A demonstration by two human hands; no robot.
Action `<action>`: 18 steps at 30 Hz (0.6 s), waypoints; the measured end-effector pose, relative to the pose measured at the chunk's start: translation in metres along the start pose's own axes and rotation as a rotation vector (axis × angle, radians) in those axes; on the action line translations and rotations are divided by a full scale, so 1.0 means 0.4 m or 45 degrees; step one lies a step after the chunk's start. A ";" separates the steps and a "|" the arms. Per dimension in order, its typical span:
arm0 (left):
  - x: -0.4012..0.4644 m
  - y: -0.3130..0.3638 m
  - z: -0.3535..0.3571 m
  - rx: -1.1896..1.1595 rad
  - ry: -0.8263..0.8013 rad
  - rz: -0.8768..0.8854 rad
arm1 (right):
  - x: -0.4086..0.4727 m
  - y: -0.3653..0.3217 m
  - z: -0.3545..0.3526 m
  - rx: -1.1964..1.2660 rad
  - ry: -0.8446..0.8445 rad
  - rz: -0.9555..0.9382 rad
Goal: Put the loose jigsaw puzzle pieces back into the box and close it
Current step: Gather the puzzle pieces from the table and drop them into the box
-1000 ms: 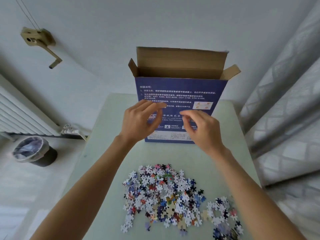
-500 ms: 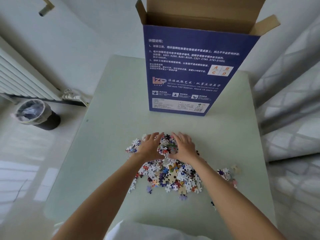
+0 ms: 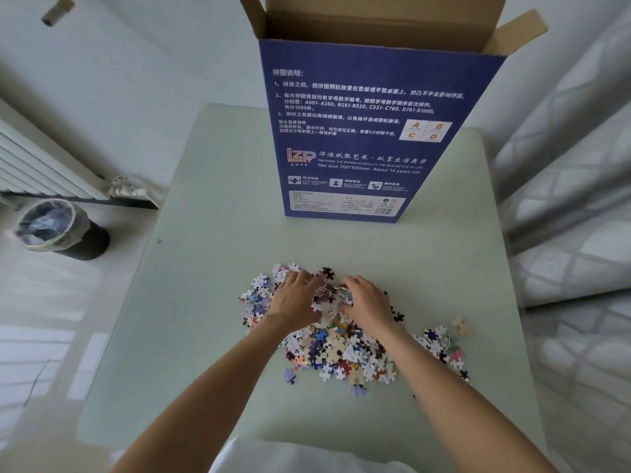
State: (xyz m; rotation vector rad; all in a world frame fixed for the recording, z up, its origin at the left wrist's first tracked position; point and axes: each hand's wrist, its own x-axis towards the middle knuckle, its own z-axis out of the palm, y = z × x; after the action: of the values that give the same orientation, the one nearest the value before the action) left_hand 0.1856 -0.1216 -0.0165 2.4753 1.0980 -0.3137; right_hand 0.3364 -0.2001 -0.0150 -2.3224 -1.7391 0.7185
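We've got both hands down in the far edge of the pile of puzzle pieces (image 3: 336, 343) on the tabletop (image 3: 205, 302): left hand (image 3: 295, 298) and right hand (image 3: 367, 302) side by side, fingers curled inward, cupping a clump of pieces btwn them. The box (image 3: 362, 131) stands upright straight ahead, well apart from the pile, flaps open, mouth high above the hands. Box sits slightly right of center, so right hand's a bit nearer; the scoop prob. has to go forward and up over the near wall.

An open box (image 3: 368, 131) stood upright at the table's (image 3: 211, 302) far side. Puzzle pieces (image 3: 341, 349) lay heaped nearer, both hands on them.
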 end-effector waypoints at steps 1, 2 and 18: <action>0.004 0.004 -0.002 -0.003 -0.002 0.003 | -0.003 0.003 -0.007 0.020 0.006 0.012; 0.007 0.009 -0.005 -0.012 -0.001 0.006 | -0.005 0.008 -0.014 0.037 0.010 0.027; 0.034 0.039 -0.017 -0.272 -0.052 -0.051 | -0.033 0.082 -0.052 0.334 0.087 0.257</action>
State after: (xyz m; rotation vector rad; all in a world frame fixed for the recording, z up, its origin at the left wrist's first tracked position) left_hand 0.2066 -0.1193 -0.0111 2.2520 1.1049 -0.2441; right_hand 0.3714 -0.2196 -0.0061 -2.3278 -1.3067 0.8328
